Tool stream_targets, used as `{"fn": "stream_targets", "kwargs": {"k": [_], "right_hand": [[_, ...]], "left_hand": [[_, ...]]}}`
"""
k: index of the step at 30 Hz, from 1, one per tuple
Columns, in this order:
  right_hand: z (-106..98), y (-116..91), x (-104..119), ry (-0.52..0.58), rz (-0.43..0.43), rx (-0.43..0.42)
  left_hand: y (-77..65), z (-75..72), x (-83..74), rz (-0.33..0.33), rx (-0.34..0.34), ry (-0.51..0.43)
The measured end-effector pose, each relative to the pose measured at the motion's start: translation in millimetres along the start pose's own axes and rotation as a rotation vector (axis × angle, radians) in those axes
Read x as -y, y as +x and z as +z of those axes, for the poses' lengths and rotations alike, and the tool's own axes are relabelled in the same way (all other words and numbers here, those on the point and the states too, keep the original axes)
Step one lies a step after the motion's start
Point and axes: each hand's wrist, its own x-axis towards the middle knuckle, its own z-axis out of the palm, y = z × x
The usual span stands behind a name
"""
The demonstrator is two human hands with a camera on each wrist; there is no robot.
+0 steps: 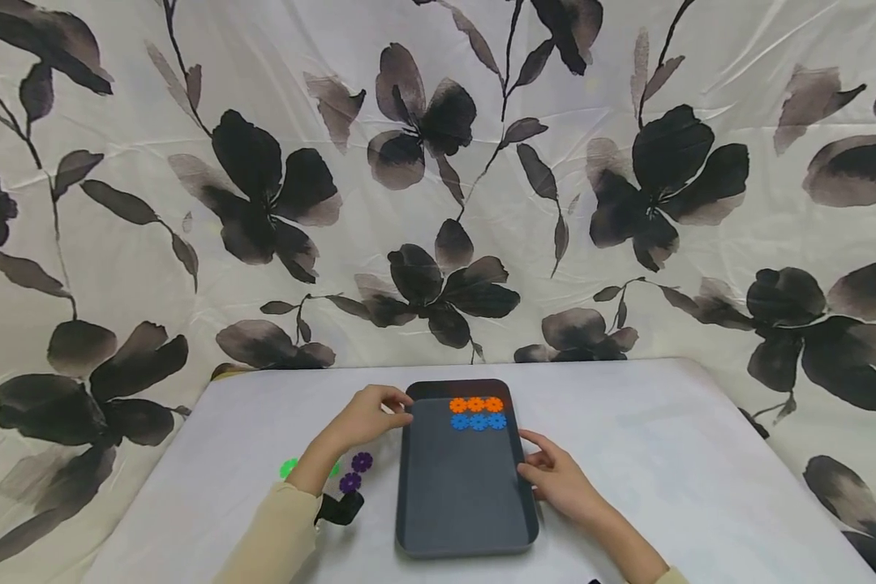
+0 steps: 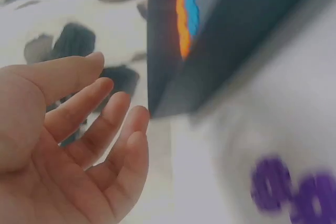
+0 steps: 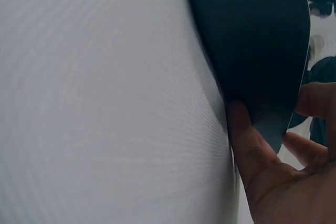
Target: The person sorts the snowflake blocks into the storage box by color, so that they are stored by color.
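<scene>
A dark grey tray [image 1: 467,495] lies lengthwise on the white table between both hands. In its far right part, three orange flower-shaped discs [image 1: 476,404] sit in a row above three blue flower-shaped discs [image 1: 478,422]. My left hand [image 1: 368,418] is at the tray's far left edge; in the left wrist view its fingers [image 2: 118,111] are loosely bent beside the tray's corner, holding nothing. At the right side my right hand [image 1: 562,483] grips the tray wall. The right wrist view shows one digit low against the outer wall [image 3: 252,51] and other fingers at the rim.
Left of the tray lie purple flower-shaped discs [image 1: 356,470] and green ones [image 1: 288,468], partly hidden behind the left forearm. A black strap [image 1: 341,508] is on the left wrist. Behind the table [image 1: 613,405] hangs a floral cloth [image 1: 438,195].
</scene>
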Motion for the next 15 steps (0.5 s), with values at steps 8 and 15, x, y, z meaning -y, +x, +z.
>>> {"fn": "stream_targets", "kwargs": {"k": [8,15], "right_hand": [[0,-1,-1,0.007,0.004,-0.002],[3,-1,0,0.003,0.009,-0.01]], "left_hand": [[-35.9,-26.9,30.6,-0.114,-0.029,0.041],[-71.7,-48.2,53.9,-0.138,-0.095,0.084]]}}
